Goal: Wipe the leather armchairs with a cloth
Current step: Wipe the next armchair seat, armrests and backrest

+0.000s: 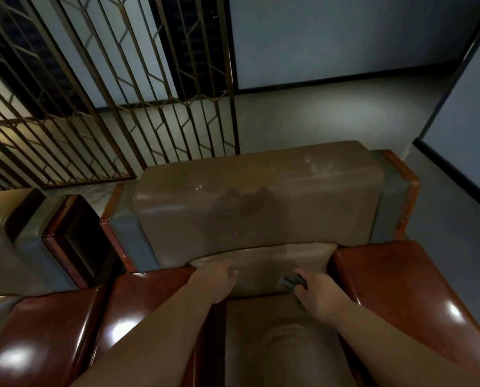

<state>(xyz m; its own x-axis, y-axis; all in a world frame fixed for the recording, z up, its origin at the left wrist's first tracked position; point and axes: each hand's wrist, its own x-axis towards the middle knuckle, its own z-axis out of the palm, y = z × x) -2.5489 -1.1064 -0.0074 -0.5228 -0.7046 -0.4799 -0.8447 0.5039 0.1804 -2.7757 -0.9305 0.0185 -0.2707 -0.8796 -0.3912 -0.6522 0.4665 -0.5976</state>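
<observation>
Mid-wipe on armchair [258,208] seat: right hand [318,296] grips cloth [293,282]; left hand [222,283] open, braced at 9 o'clock. Next: sweep cloth across.

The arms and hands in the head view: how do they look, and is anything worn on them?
Both forearms are bare as far as the frame shows: no sleeves, gloves, watch or bracelet. The left hand and right hand are bare too; I see no rings, though the picture is dim and the fingers are partly hidden.

The right hand [318,296] grips a cloth [293,282] on the armchair [258,202] seat; the left hand [222,283] rests left of it, the backrest beyond.
</observation>
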